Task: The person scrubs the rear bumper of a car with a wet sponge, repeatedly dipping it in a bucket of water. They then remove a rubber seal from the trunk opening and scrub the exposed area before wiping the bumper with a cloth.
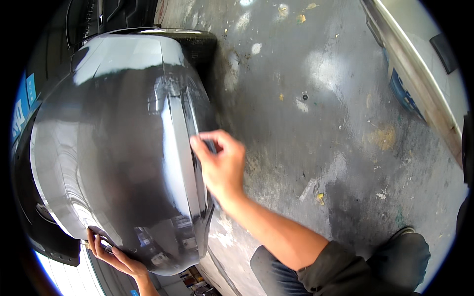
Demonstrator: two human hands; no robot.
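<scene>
A large glossy dark grey car body panel (pixel 113 148), curved like a bumper, fills the left half of the view. My right hand (pixel 220 163) is at its right edge, fingers pinched on a small dark piece pressed against the raised silver strip (pixel 178 163) there. My left hand (pixel 111 251) grips the panel's lower edge from underneath, fingers curled over the rim. What lies behind the panel is hidden.
Stained grey concrete floor (pixel 316 108) with scattered scraps spreads to the right. A pale metal rail or bench edge (pixel 419 84) runs along the upper right. My knee and shoe (pixel 405 246) are at the lower right. Dark car parts (pixel 118 15) stand at the top left.
</scene>
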